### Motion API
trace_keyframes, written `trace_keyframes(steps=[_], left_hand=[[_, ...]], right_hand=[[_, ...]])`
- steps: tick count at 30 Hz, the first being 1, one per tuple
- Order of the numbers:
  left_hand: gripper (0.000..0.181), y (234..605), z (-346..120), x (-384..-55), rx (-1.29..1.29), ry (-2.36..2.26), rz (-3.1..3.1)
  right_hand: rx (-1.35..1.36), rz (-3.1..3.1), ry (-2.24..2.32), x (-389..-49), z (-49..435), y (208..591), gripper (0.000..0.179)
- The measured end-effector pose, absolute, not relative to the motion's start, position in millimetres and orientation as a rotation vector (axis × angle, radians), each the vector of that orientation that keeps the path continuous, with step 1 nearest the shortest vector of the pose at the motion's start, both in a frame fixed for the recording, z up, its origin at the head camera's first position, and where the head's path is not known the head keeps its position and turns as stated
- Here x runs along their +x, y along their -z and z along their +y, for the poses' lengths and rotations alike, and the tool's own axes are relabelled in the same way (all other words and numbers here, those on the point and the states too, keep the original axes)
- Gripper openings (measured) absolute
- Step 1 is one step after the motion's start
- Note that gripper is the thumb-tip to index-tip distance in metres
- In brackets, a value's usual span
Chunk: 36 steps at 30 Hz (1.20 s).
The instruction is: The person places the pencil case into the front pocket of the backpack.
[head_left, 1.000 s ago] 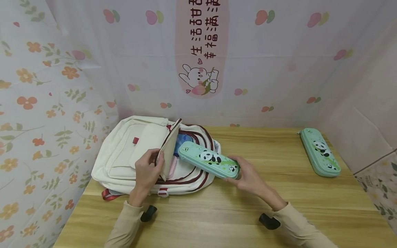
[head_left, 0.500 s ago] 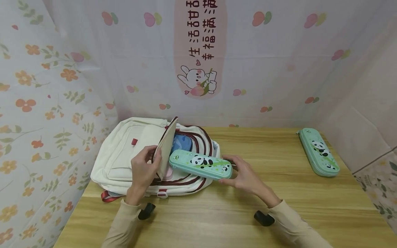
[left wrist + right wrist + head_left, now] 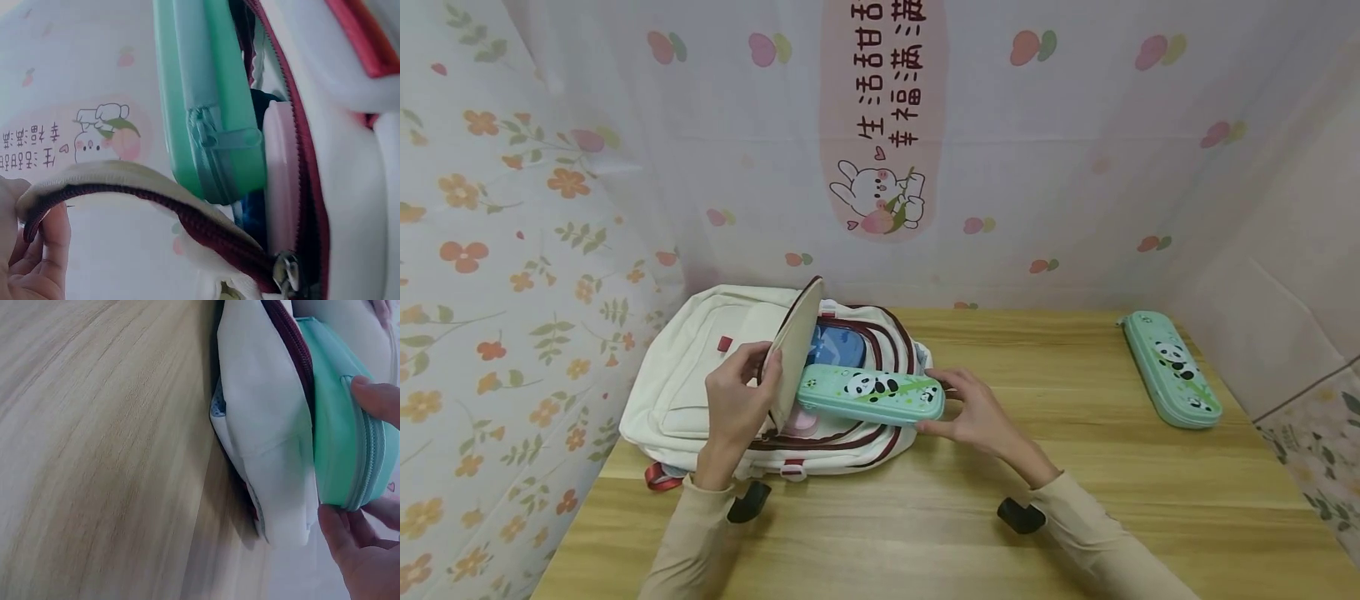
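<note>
A cream backpack (image 3: 688, 367) with dark red zips lies on the table, its front pocket unzipped. My left hand (image 3: 739, 400) pinches the edge of the pocket flap (image 3: 799, 346) and holds it up. My right hand (image 3: 976, 414) grips one end of a mint-green panda pencil case (image 3: 861, 400), thumb and fingers on opposite sides. The case's other end is at the pocket opening, partly behind the flap. In the left wrist view its zip pull (image 3: 234, 139) hangs over the opening. A blue item (image 3: 842, 346) and a pink item (image 3: 281, 169) sit inside the pocket.
A second mint-green panda pencil case (image 3: 1172, 367) lies at the table's back right. A red strap loop (image 3: 662, 477) sticks out at the backpack's lower left. Printed cloth (image 3: 1037, 167) hangs behind the wooden table (image 3: 880, 533) and at its sides.
My right hand has moved left with the pencil case, which has turned closer to level and lies further over the pocket. My left hand has drawn the flap a little left.
</note>
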<state>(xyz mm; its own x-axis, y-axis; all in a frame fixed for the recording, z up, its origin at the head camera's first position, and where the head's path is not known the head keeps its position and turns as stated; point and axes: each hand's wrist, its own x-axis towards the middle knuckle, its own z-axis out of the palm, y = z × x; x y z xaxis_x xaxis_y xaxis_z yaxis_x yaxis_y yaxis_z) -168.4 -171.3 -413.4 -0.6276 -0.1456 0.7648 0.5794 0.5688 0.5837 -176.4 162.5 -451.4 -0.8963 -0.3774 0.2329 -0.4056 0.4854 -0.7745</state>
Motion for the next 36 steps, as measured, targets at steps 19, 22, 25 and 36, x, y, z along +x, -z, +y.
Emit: trace_keyframes(steps=[19,22,25,36], left_hand=[[0.012,410.3,-154.9,-167.5,-0.306,1.243,-1.970],[0.012,410.2,-152.2,-167.2,-0.303,1.249,-1.967],[0.012,410.3,-150.5,-166.4,-0.305,1.248,-1.968],[0.011,412.5,-150.7,-167.1,-0.328,1.255,-1.981]], right_hand=[[0.676,-2.641,-1.460,-185.8,137.1,448.5,0.077],[0.686,-2.643,-1.455,-185.8,132.6,447.5,0.076],[0.711,-2.656,-1.418,-186.1,126.1,446.5,0.075],[0.953,-2.723,-1.313,-193.2,95.7,441.8,0.069]])
